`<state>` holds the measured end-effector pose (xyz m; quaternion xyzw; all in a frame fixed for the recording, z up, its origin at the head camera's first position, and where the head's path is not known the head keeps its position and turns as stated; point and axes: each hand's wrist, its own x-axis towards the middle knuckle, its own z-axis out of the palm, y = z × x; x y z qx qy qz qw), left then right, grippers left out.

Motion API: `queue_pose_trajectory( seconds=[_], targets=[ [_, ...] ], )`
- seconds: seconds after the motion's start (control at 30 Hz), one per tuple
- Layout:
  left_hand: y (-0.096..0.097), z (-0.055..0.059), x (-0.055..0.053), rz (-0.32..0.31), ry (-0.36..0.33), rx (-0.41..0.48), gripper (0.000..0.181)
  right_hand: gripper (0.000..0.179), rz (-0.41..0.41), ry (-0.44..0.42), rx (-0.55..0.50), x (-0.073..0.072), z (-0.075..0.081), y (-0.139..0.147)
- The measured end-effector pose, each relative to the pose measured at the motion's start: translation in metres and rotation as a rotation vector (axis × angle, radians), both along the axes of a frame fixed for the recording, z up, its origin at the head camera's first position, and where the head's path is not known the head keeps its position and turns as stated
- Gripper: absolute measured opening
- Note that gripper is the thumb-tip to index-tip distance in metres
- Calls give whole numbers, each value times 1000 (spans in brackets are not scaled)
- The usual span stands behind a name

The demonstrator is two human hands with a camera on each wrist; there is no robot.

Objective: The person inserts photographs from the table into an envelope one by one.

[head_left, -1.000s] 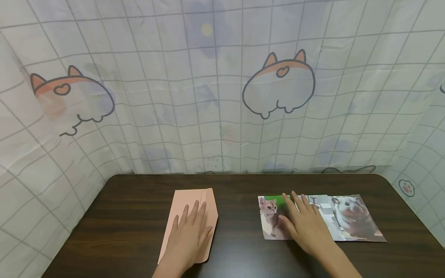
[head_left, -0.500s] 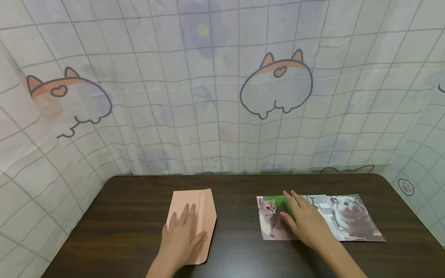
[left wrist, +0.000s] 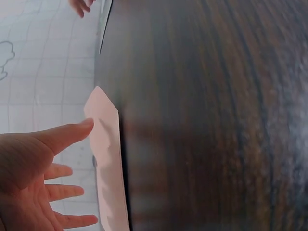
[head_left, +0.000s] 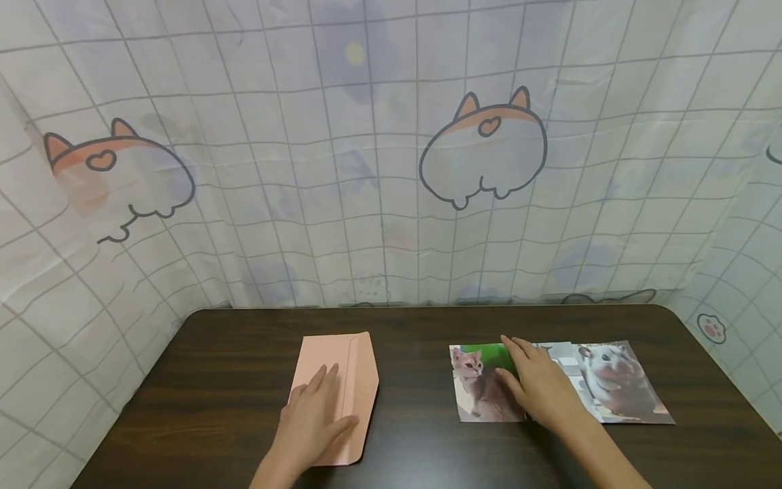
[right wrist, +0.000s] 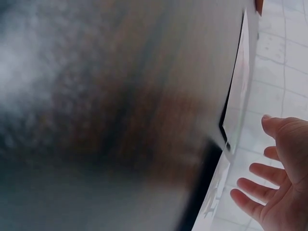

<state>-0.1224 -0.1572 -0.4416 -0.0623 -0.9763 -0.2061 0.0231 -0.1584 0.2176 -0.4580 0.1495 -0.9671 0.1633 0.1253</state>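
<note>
A pink envelope (head_left: 357, 394) lies on the dark table, its flap side to the right in the head view. Over its left part hovers my left hand (head_left: 307, 424), fingers relaxed and spread; in the left wrist view the thumb and fingers (left wrist: 65, 191) show a gap above the paper. To the right lie a kitten picture (head_left: 482, 390) with a green patch and a hamster picture (head_left: 623, 384), side by side. My right hand (head_left: 544, 387) is above where they meet and hides part of both. In the right wrist view its loosely bent fingers (right wrist: 257, 190) hold nothing.
The dark wood-grain table (head_left: 201, 394) has rounded far corners. A white grid-patterned cloth (head_left: 281, 170) with cartoon animal prints hangs behind the table and along both sides. Bare tabletop separates the envelope from the pictures.
My left hand has drawn back left and toward me, uncovering more of the envelope. The right hand has shifted slightly right, its fingers bending more, so more of the kitten picture shows.
</note>
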Motion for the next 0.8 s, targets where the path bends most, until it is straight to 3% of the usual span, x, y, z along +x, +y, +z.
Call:
queue_pose_trajectory(
  seconds=[0.4,0.8],
  targets=[
    [-7,-4,0,6,-6,-22,90,49,-8,-30,-30,-10,0,0],
    [-9,-5,-3,30,-78,-9,86,48,-28,-170,-81,-24,0,2]
  ],
)
